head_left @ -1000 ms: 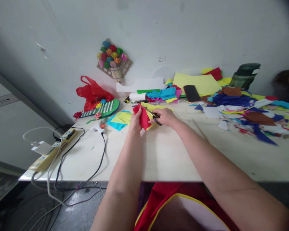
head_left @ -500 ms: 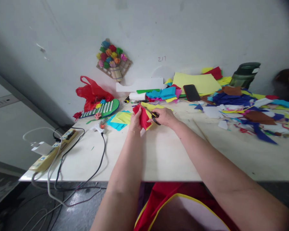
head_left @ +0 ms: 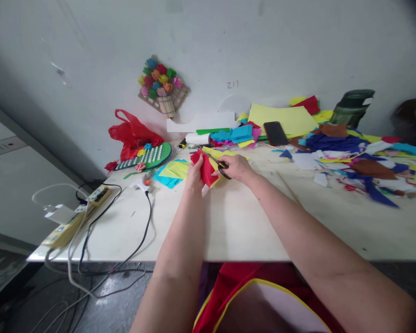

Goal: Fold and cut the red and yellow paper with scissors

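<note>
My left hand [head_left: 194, 175] pinches a folded red paper [head_left: 204, 168] just above the pale table [head_left: 235, 222]. My right hand [head_left: 238, 167] is closed round the black handles of a pair of scissors [head_left: 217, 164]. The blades run up and left along the top edge of the red paper. Yellow paper [head_left: 216, 154] lies under and behind both hands. Green-yellow and cyan sheets [head_left: 171, 172] sit just left of my left hand.
A red plastic bag [head_left: 133, 134] and a green woven craft piece [head_left: 149, 157] lie at the left back. A power strip [head_left: 76, 216] and cables hang over the left edge. A black phone [head_left: 275, 133], a dark green bottle [head_left: 352, 109] and many paper scraps [head_left: 364, 162] fill the right.
The scissors have shifted slightly along the red paper's top edge. Both hands stay in nearly the same place.
</note>
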A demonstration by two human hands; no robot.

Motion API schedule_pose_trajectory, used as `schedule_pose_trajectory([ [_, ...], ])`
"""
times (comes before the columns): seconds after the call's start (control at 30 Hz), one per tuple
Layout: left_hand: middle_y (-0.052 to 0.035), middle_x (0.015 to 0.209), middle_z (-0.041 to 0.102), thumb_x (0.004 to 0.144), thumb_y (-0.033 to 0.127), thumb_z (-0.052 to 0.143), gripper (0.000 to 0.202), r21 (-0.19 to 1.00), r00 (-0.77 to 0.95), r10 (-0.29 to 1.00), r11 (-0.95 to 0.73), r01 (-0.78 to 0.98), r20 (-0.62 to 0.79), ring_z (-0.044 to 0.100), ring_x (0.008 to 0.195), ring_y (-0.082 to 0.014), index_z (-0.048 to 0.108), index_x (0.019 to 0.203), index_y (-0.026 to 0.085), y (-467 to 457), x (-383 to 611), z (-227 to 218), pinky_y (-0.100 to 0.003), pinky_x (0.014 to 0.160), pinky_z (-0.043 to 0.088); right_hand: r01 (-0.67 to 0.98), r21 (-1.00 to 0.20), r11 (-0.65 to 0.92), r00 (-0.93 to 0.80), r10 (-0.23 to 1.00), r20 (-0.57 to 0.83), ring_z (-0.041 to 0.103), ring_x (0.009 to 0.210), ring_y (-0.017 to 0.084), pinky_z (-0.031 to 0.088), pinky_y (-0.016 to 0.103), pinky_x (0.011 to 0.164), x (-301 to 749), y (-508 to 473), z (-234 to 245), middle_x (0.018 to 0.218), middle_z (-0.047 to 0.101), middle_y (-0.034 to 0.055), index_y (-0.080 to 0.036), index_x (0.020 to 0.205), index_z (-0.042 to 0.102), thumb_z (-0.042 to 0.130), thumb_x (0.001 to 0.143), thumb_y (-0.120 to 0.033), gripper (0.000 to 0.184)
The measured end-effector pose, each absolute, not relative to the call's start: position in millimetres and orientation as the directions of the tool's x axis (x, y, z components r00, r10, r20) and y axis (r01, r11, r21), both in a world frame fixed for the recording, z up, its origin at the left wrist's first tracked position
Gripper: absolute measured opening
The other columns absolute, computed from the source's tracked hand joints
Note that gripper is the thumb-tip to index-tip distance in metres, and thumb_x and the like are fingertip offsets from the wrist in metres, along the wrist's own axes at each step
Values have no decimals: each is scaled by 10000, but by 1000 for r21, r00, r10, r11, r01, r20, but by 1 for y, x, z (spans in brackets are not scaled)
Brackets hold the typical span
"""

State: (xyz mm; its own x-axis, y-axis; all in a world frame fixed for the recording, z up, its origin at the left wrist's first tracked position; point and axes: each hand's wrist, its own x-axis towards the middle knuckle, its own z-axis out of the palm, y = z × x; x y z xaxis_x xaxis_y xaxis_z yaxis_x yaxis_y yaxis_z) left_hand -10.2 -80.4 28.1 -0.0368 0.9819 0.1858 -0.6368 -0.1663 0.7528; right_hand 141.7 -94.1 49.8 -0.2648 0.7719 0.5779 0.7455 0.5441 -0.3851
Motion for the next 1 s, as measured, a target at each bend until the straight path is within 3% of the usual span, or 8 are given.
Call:
schedule_pose_trajectory([
  [0.57, -50, 855, 671, 698, 300, 666, 236, 765, -54, 985, -164, -623, 167, 635, 820, -190, 595, 882, 171, -78, -10, 27, -327, 795, 491, 705, -451, 548, -281, 799, 532, 567, 645, 157, 368, 232, 557, 140, -91, 48, 629, 610, -15, -233, 776, 662, 623, 662, -395, 202],
  [1.0, -61, 877, 664, 710, 292, 655, 243, 773, -39, 982, -169, -612, 184, 629, 866, -199, 593, 903, 159, -82, -8, 28, -357, 855, 460, 739, -422, 525, -273, 806, 524, 554, 588, 143, 358, 229, 529, 141, -95, 52, 655, 643, -6, -240, 821, 656, 671, 607, -457, 305],
])
